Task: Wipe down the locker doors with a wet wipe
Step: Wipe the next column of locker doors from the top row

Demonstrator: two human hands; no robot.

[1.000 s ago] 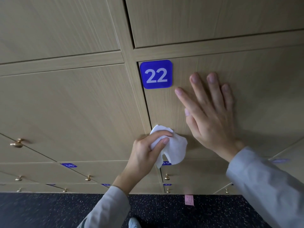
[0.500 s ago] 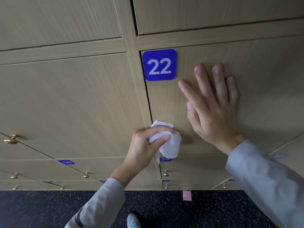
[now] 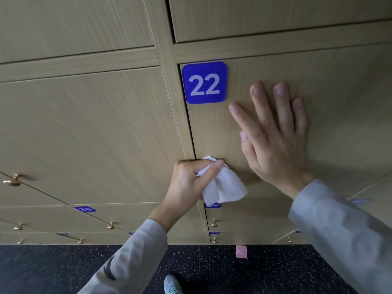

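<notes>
A wood-grain locker door (image 3: 331, 98) carries a blue plate with the number 22 (image 3: 204, 82) at its upper left corner. My left hand (image 3: 188, 183) grips a crumpled white wet wipe (image 3: 222, 187) and holds it against the door's lower left edge, by the dark gap beside the neighbouring door (image 3: 89, 134). My right hand (image 3: 273, 136) lies flat on door 22 with its fingers straight and spread, pointing up. The door's knob is hidden.
More locker doors with small brass knobs (image 3: 12, 180) and blue number plates (image 3: 84, 209) run below and to the left. A dark speckled floor (image 3: 275, 272) lies underneath, with a pink paper slip (image 3: 241, 251) and a shoe tip (image 3: 172, 286).
My left hand has closed more tightly round the wipe and stayed at the door's lower left edge. The view has tilted slightly. My right hand keeps its flat place on the door.
</notes>
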